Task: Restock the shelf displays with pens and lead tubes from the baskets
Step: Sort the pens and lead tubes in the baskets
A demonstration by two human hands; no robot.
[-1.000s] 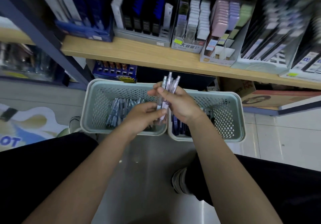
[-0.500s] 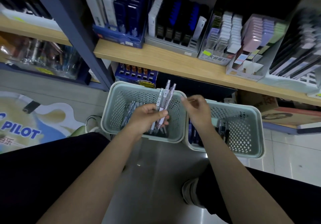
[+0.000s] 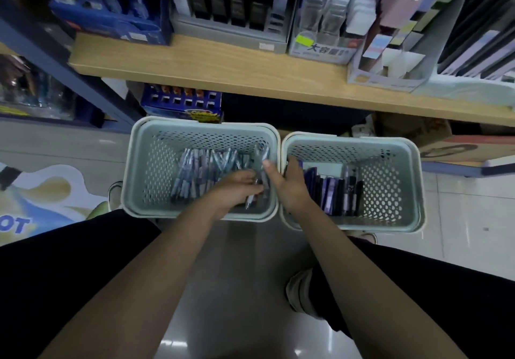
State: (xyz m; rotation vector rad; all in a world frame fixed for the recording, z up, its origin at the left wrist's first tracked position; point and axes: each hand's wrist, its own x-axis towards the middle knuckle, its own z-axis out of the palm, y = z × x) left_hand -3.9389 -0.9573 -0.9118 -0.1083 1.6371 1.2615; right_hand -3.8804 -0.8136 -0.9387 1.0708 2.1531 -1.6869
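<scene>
**Gathering pens from the left basket**

Crouching before the wooden shelf [image 3: 250,71], I had both baskets on the floor within reach. The left basket [image 3: 139,163] held loose pens [image 3: 195,172]; the right basket [image 3: 404,180] held dark packs, likely lead tubes [image 3: 328,191]. My left hand [image 3: 237,188] had its fingers clamped on a small bundle of pens [image 3: 260,180], presumably collecting enough for one trip. My right hand [image 3: 289,186] straddled the basket rims, thumb steadying the bundle; whether its other fingers gripped anything, I couldn't tell.
</scene>
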